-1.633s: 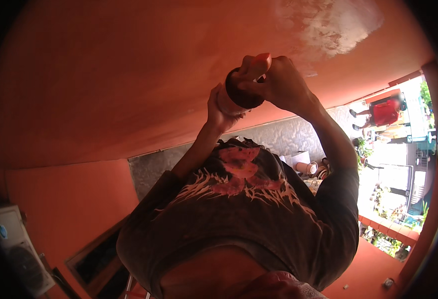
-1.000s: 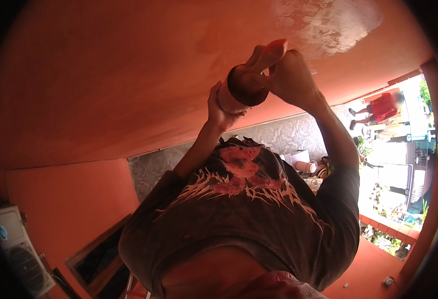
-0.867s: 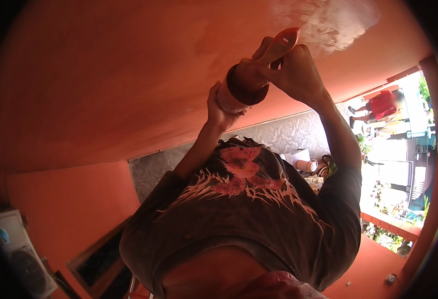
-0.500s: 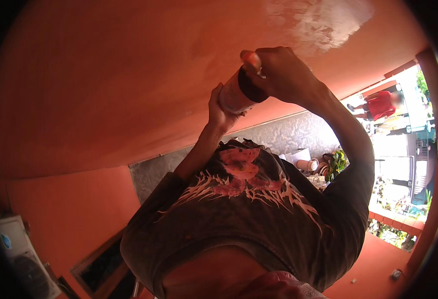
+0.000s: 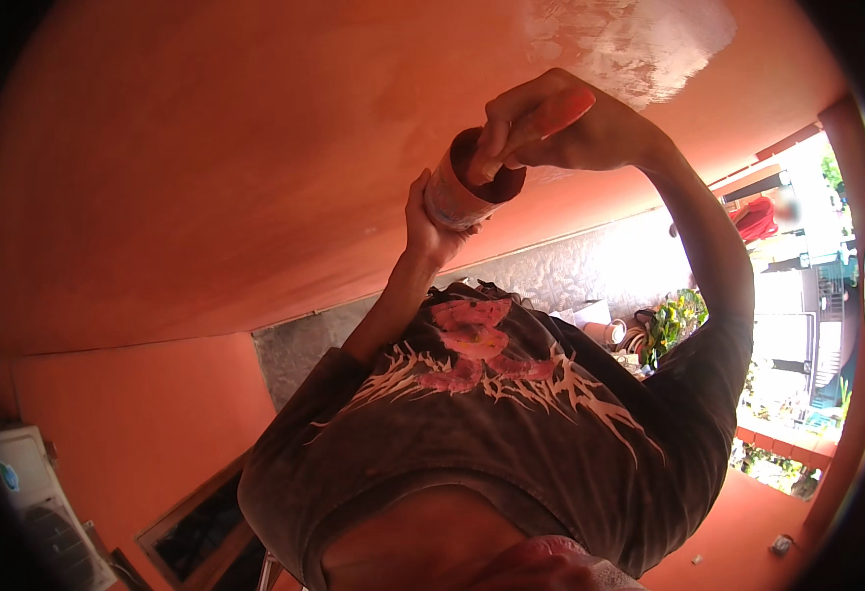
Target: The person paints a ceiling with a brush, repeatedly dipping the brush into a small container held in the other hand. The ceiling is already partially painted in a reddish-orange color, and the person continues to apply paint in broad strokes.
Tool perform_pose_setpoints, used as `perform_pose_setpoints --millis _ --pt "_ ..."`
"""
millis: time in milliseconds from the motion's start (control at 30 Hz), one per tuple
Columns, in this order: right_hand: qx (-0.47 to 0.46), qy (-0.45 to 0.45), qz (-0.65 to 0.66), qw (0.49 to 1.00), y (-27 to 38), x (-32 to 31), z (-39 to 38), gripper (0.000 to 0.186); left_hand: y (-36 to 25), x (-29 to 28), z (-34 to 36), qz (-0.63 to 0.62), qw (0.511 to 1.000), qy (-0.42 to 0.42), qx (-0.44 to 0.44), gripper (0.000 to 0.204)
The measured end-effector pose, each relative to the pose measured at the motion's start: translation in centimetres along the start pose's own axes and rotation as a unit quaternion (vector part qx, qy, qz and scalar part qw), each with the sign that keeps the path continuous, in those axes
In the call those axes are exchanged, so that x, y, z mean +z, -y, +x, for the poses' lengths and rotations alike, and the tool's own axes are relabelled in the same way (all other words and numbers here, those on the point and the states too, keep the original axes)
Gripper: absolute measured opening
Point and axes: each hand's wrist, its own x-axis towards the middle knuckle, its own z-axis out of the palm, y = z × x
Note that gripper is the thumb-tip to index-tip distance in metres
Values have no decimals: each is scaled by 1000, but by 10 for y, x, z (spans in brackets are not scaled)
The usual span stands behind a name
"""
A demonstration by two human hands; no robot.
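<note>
My left hand (image 5: 434,236) is wrapped round a paint can (image 5: 459,204), a small cylinder with a pale, smeared outside and a dark reddish inside. The can is tilted, its open top up and toward the right. My right hand (image 5: 590,133) grips a paintbrush (image 5: 562,112) whose handle has a red-orange end. That end points up to the right, while the brush's lower part reaches into the can's mouth, where the bristles are hidden. Both hands are close to an orange wall (image 5: 235,158). A glossy patch (image 5: 639,49) shines on the wall beyond my right hand.
A person in red (image 5: 755,219) is at the far right, partly behind my right arm. Green plants (image 5: 676,325) and a pale pot (image 5: 605,333) stand beside the grey floor (image 5: 541,281). A white outdoor air-conditioner unit (image 5: 50,512) sits at lower left.
My right hand has turned and lifted slightly to the right, exposing the can's mouth and the brush handle. The can has shifted slightly left. My right arm covers more of the other person.
</note>
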Motion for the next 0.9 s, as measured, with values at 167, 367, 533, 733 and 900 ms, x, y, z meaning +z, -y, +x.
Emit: perform_pose_setpoints --millis 167,367,533,733,900 --pt "25 101 -148 984 -13 -1 6 13 0 -8 4 15 1000 3 9 61" --pt "21 74 -332 940 5 0 10 16 -6 2 5 26 999 -20 8 61" --pt "128 85 -335 929 46 -7 26 17 -6 -6 8 25 1000 5 7 56" --pt "74 -167 -186 966 -18 18 15 16 -2 0 2 -5 1000 10 7 56" --pt "63 -188 -317 927 1 30 7 14 -3 0 6 7 1000 14 6 56"
